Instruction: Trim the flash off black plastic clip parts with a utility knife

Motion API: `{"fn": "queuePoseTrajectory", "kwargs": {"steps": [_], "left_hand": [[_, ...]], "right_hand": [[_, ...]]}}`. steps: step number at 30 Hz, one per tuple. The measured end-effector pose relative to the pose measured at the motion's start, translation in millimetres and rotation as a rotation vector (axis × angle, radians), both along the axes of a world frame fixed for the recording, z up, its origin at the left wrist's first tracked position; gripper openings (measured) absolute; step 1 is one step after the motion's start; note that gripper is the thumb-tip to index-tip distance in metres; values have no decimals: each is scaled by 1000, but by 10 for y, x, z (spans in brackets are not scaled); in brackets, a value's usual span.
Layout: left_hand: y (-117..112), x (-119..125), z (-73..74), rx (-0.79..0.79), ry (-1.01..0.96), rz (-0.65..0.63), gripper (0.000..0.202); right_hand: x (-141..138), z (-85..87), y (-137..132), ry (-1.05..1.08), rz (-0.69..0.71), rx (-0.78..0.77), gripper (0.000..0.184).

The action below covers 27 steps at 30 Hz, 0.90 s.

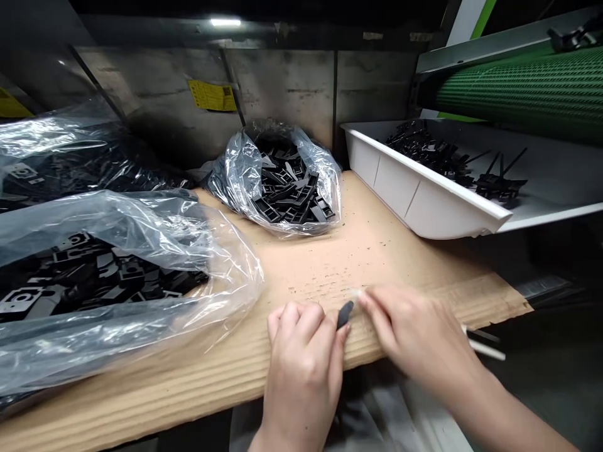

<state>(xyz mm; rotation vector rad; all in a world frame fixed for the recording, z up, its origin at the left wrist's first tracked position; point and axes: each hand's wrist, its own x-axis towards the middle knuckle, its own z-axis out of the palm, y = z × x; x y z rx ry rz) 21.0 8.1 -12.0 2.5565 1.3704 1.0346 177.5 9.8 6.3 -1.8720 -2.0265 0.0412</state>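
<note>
My left hand (304,351) is closed around a small black plastic part (345,314), whose rounded end sticks out between thumb and forefinger. My right hand (417,333) is closed on a slender white-handled tool (487,350). The handle comes out behind the palm, and a pale, blurred tip shows at the fingertips close to the black part. The tool's kind is hidden by the fingers and smeared by motion. Both hands are over the front edge of the cardboard sheet (301,260), where dark shavings lie scattered.
An open clear bag (230,270) of black plastic parts lies at left, with another bag (56,147) behind it. A third bag (330,182) stands at back centre. The white bin (391,182) at right holds black parts, below a green conveyor belt (527,85).
</note>
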Motion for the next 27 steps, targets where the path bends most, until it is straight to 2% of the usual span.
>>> {"fn": "queuePoseTrajectory", "kwargs": {"steps": [3,12,18,21,24,27], "left_hand": [[-22,-4,-11,11,-18,-12,17],[-25,-20,-29,3,-19,-12,14],[-32,-26,-47,21,-11,-13,13],[-21,-24,-45,15,-11,-13,13],[-8,-57,6,-132,-150,-69,13],[0,-117,99,-508,-503,-88,16]], "right_hand": [[83,14,108,5,-64,11,27],[81,-2,-40,188,94,-67,22],[-24,55,39,221,116,-156,13],[-33,92,80,239,105,-190,18],[26,99,61,268,110,-180,18],[143,51,-20,298,146,-137,21]]}}
